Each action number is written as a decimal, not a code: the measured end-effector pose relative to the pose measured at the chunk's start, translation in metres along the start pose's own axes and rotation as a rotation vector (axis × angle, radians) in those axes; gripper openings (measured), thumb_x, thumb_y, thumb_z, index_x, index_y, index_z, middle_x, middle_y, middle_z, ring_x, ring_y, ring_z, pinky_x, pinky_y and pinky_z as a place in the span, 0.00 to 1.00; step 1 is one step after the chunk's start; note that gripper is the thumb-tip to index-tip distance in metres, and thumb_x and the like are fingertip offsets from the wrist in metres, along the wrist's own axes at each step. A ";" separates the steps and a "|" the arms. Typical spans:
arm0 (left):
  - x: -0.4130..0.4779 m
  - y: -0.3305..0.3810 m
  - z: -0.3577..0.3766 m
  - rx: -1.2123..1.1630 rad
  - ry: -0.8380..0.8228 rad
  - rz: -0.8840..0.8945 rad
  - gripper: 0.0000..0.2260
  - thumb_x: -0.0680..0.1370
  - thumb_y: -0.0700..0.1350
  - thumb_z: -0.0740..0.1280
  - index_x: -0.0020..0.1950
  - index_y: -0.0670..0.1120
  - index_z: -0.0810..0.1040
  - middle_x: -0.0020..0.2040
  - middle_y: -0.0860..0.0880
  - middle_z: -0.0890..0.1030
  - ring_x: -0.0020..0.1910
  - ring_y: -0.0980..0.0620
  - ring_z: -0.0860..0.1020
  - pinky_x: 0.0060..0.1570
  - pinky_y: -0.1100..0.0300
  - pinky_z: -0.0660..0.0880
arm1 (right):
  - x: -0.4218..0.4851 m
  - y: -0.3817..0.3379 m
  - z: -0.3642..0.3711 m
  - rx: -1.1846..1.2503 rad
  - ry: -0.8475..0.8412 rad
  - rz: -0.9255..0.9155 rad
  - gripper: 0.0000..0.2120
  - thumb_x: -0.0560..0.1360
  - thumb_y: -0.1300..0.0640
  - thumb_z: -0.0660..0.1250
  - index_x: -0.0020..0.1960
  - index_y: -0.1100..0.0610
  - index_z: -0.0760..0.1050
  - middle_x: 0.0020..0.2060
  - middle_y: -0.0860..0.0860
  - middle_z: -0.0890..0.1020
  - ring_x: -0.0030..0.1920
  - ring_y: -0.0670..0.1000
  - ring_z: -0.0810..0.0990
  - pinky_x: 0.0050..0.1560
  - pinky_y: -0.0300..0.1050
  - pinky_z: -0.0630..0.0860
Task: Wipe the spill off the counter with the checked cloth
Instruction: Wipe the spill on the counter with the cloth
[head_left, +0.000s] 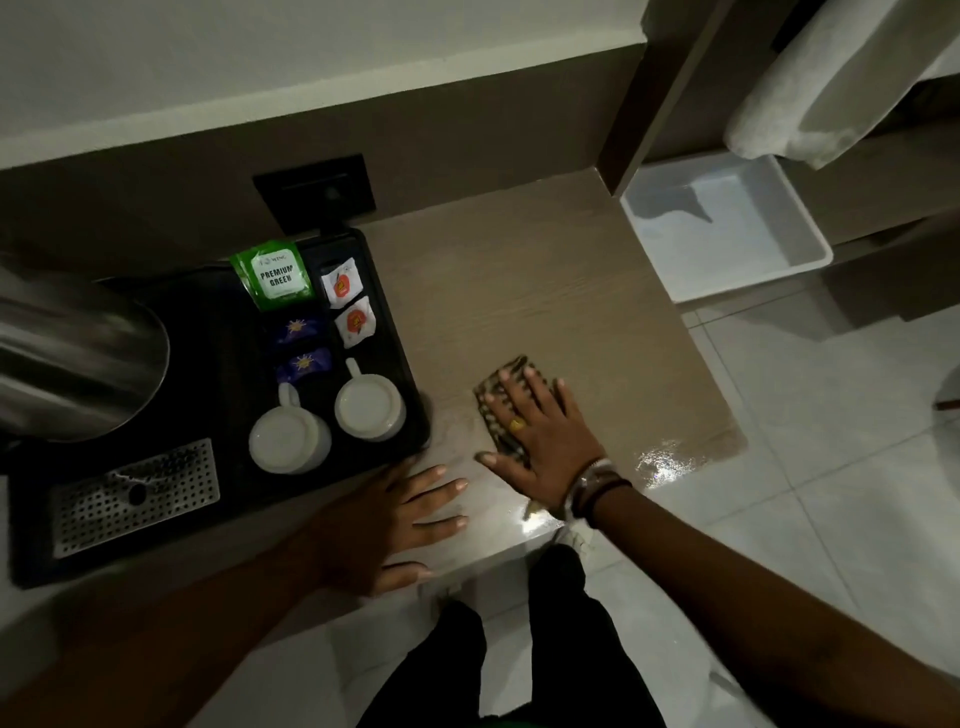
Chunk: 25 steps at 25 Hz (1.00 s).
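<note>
The checked cloth (493, 402), folded small and patterned dark and light, lies on the wooden counter (519, 291) near its front. My right hand (540, 436) presses flat on top of the cloth with fingers spread, a gold ring on one finger and bands at the wrist. Most of the cloth is hidden under the palm. A wet, shiny patch of spill (665, 462) glistens at the counter's front right corner, just right of my wrist. My left hand (395, 514) rests flat and empty on the counter's front edge, left of the cloth.
A black tray (228, 499) on the left holds two white cups (369, 405), tea sachets (272, 278), a metal drip grate (135, 493) and a steel kettle (67, 353). A white bin (727, 228) stands on the tiled floor at right, under a hanging white towel (810, 93).
</note>
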<state>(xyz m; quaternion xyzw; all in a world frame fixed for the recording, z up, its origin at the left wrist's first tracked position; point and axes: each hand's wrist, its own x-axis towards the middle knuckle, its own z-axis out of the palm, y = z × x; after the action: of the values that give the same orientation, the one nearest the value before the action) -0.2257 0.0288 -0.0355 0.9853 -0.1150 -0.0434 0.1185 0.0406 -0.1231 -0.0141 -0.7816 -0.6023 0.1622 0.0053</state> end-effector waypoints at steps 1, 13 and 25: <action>0.001 0.000 0.000 0.001 0.010 -0.001 0.31 0.83 0.63 0.63 0.83 0.53 0.64 0.85 0.43 0.56 0.83 0.38 0.54 0.80 0.39 0.48 | -0.007 0.014 -0.001 -0.027 0.006 -0.059 0.37 0.79 0.26 0.46 0.83 0.44 0.54 0.83 0.49 0.54 0.83 0.56 0.49 0.80 0.65 0.47; 0.003 0.000 0.005 0.006 0.018 0.049 0.30 0.83 0.64 0.61 0.81 0.52 0.67 0.84 0.41 0.60 0.81 0.35 0.60 0.76 0.32 0.55 | 0.026 -0.010 -0.007 0.023 0.106 0.027 0.37 0.81 0.30 0.47 0.84 0.48 0.52 0.84 0.53 0.54 0.83 0.59 0.47 0.80 0.65 0.49; 0.005 0.002 -0.013 -0.010 0.009 0.025 0.29 0.80 0.64 0.67 0.78 0.53 0.74 0.82 0.43 0.65 0.79 0.37 0.64 0.77 0.37 0.58 | 0.035 0.057 -0.040 0.145 0.202 0.605 0.41 0.78 0.29 0.45 0.84 0.51 0.55 0.84 0.56 0.53 0.83 0.61 0.48 0.80 0.64 0.47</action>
<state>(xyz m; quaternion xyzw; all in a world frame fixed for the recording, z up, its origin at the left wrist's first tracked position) -0.2199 0.0282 -0.0228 0.9833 -0.1267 -0.0378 0.1247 0.1122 -0.0982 0.0032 -0.9348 -0.3262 0.1205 0.0720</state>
